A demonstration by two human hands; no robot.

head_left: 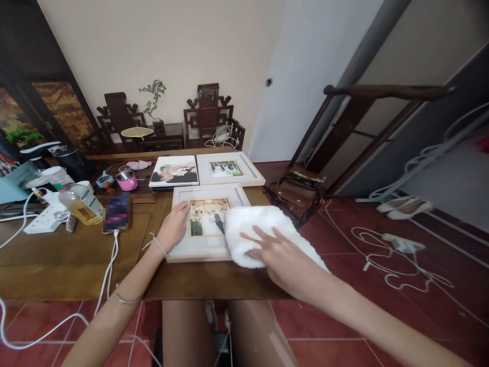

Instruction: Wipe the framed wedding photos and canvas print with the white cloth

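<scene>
A light wooden picture frame [206,250] lies flat at the table's front edge, with a wedding photo [208,216] behind its pale mat. My left hand [174,224] holds the frame's left side, fingers together over the border. On the frame's right side sits a fluffy white cloth [263,216], covering that edge and hanging past it. My right hand [273,250] grips this cloth from above, fingers spread across it and pressing down. Behind lie another framed photo [248,173] and a photo panel [174,178], both flat on the table.
To the left are a bottle of yellowish liquid [86,206], a phone [116,211] on a white cable, a power strip [46,219] and a pink cup [127,179]. A wooden chair [340,127] with a brown bag [296,192] stands right. Cables [405,250] lie on the red tiles.
</scene>
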